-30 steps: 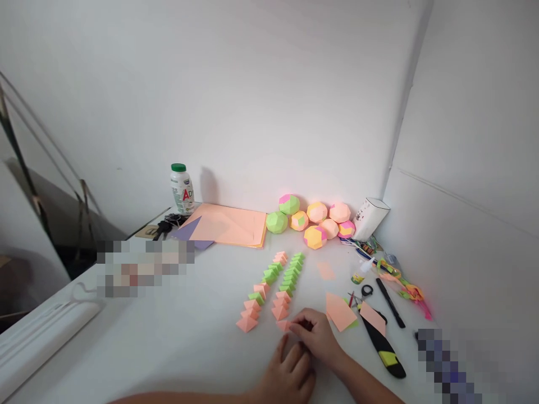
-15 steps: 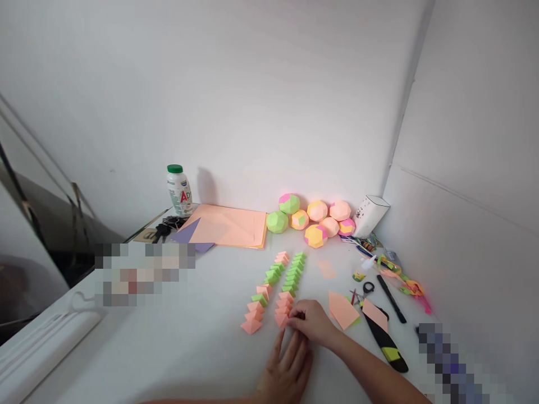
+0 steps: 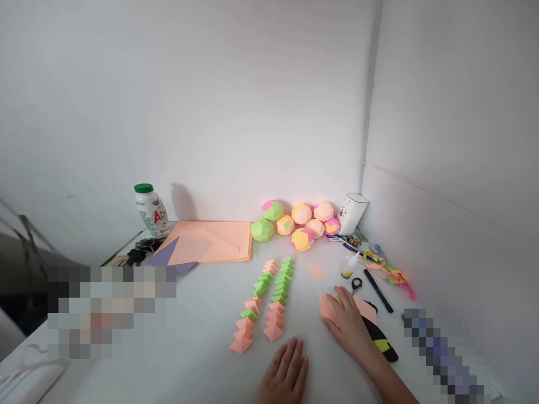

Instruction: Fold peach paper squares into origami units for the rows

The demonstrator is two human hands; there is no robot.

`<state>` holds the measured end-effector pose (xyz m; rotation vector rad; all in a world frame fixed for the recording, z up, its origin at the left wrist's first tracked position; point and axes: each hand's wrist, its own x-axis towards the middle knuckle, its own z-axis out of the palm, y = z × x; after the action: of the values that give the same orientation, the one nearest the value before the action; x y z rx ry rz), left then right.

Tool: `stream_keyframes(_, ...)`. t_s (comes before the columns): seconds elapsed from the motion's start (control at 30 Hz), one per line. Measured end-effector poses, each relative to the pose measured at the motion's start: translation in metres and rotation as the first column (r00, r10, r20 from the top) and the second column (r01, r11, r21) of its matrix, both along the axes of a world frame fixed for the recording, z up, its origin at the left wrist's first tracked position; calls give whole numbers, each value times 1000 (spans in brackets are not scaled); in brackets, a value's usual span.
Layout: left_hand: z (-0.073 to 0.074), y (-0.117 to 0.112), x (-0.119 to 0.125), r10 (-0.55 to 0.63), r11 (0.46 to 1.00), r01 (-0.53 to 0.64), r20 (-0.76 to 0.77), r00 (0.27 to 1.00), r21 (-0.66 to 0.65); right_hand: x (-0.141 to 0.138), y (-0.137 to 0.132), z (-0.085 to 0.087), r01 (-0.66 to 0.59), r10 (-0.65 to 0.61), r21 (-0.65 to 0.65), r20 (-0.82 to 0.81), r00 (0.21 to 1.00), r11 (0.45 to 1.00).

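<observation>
My left hand lies flat on the table with its fingers stretched out, just in front of the right-hand row of folded paper pieces. That row is peach at the near end and green farther back. Beside it runs a second row of folded pieces, mixing peach and green. My right hand reaches over the cut peach paper, fingers spread and touching it. It partly covers the scissors and a black-and-yellow cutter. Another peach piece shows beyond the hand.
Several faceted paper balls sit against the back wall beside a white box. Peach sheets lie back left, near a white bottle. A glue bottle, black pen and coloured strips are at right.
My right hand has left the near end of the right-hand row and moved right onto the cut paper. My left hand has drawn back slightly from that row. The view has turned right.
</observation>
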<state>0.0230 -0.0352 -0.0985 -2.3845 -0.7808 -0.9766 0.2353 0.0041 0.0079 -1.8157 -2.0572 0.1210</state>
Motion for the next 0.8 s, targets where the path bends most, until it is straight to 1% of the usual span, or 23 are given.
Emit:
stream_keyframes(0.03, -1, 2, 1, -26, 1000, 26, -6, 1000, 10, 6, -3, -5, 53, -50, -36, 80, 996, 998)
stream_keyframes(0.07, -1, 4, 2, -52, 998, 52, -16, 999, 17, 11, -4, -11, 80, -68, -82, 138, 988, 993)
stream_keyframes(0.13, 0, 7, 2, -93, 995, 94, -42, 995, 32, 12, -6, -18, 61, -25, -164, 209, 978, 985)
stream_keyframes(0.2, 3, 9, 1, -112, 993, 114, -76, 991, 25, 9, -6, -20, 55, -9, -197, 227, 974, 979)
stream_keyframes(0.23, 6, 9, -1, -125, 992, 126, -130, 984, -3, 7, -6, -19, 60, -15, -198, 225, 974, 978)
stream_keyframes(0.3, 13, 9, -4, -149, 988, 142, -175, 973, -55, 5, -6, -16, 56, -18, -190, 193, 981, 980)
stream_keyframes(0.4, 22, 7, -8, -199, 976, 177, -187, 962, -125, 8, -6, -13, 40, -30, -124, 81, 996, 992)
stream_keyframes(0.47, 25, 6, -11, -240, 959, 200, -203, 949, -199, 13, -5, -15, 57, -57, -57, 3, 998, 997)
stream_keyframes(0.6, 27, 3, -15, -319, 898, 221, -215, 923, -381, 20, -1, -23, 109, -103, 39, -133, 986, 993)
stream_keyframes(0.7, 27, 2, -15, -345, 852, 217, -199, 917, -477, 21, 2, -25, 103, -65, 143, -250, 966, 984)
stream_keyframes(0.8, 29, 3, -13, -370, 821, 226, -188, 910, -525, 19, 3, -21, 113, -27, 214, -369, 929, 970)
